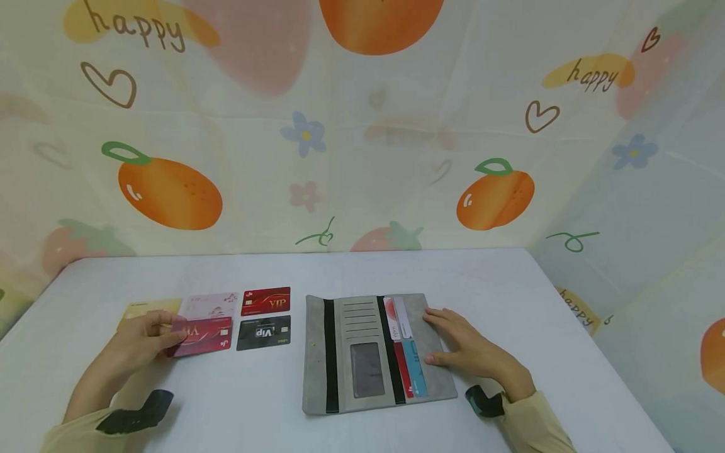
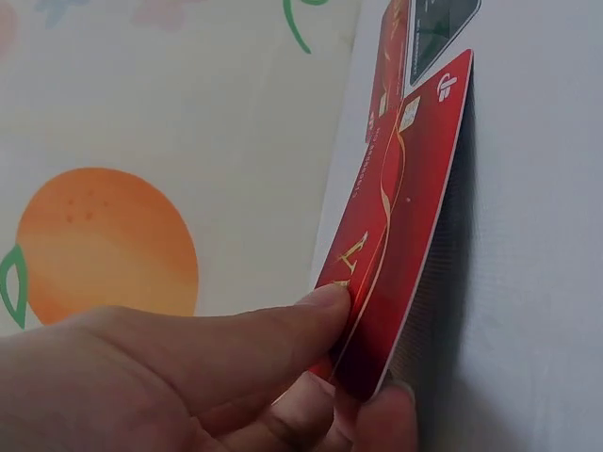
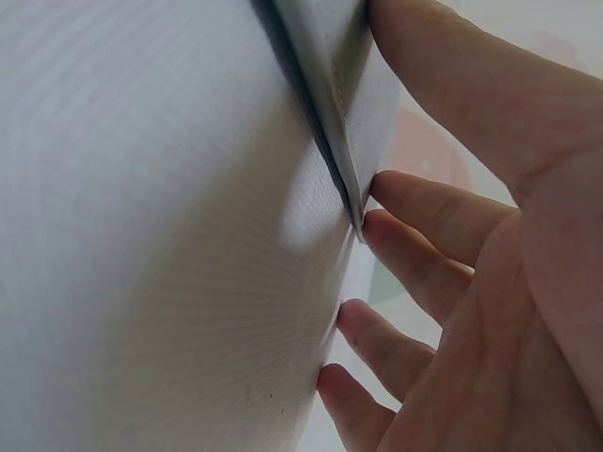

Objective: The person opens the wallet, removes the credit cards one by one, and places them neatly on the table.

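Note:
Between thumb and fingers, my left hand (image 1: 138, 340) pinches the left end of a red card (image 1: 206, 336). In the left wrist view that red card (image 2: 405, 226) is tilted, one long edge raised off the table. A grey wallet (image 1: 317, 358) lies unfolded to the right, with a red card (image 1: 404, 371), a blue card (image 1: 416, 370) and two pale cards (image 1: 403, 318) tucked in its right side. My right hand (image 1: 472, 346) rests on the wallet's right edge with spread fingers. In the right wrist view, some fingertips (image 3: 386, 188) touch the wallet's edge (image 3: 344, 141).
Behind the left hand lie a yellow card (image 1: 150, 307) and a pale pink card (image 1: 209, 305). A dark red VIP card (image 1: 266, 301) and a black VIP card (image 1: 264, 333) lie between them and the wallet. The white table (image 1: 362, 270) meets a fruit-printed cloth (image 1: 255, 145) behind.

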Demonstrator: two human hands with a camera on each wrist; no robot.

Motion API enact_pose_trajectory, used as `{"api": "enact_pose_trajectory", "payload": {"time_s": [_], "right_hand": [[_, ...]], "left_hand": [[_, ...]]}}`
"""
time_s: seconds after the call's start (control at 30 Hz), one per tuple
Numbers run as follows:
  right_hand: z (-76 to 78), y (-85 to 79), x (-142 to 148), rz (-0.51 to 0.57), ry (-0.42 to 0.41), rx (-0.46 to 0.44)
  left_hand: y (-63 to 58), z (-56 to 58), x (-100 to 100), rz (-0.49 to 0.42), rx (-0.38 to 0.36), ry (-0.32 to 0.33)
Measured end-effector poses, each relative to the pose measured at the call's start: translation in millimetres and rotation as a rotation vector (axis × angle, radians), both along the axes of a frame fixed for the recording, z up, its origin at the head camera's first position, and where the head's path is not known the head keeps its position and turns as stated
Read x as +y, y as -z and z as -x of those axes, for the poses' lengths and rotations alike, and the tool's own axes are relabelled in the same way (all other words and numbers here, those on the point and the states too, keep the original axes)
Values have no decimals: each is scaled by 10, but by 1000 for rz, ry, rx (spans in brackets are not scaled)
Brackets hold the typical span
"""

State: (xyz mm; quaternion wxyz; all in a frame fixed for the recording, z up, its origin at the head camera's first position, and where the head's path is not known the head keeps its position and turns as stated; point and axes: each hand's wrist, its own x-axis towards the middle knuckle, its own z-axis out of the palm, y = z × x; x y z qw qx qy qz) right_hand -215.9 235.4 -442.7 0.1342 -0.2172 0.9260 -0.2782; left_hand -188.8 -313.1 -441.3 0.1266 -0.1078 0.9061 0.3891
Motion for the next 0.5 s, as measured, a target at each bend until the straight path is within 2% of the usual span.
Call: {"api": "enact_pose_trajectory", "payload": {"time_s": [0.2, 0.5], "right_hand": [[3, 8, -4, -10, 7, 2], [-8, -3, -9, -8, 13, -2]], "left_hand": [[13, -2, -16, 39, -14, 16], [50, 11, -74, -6, -91, 38]]}}
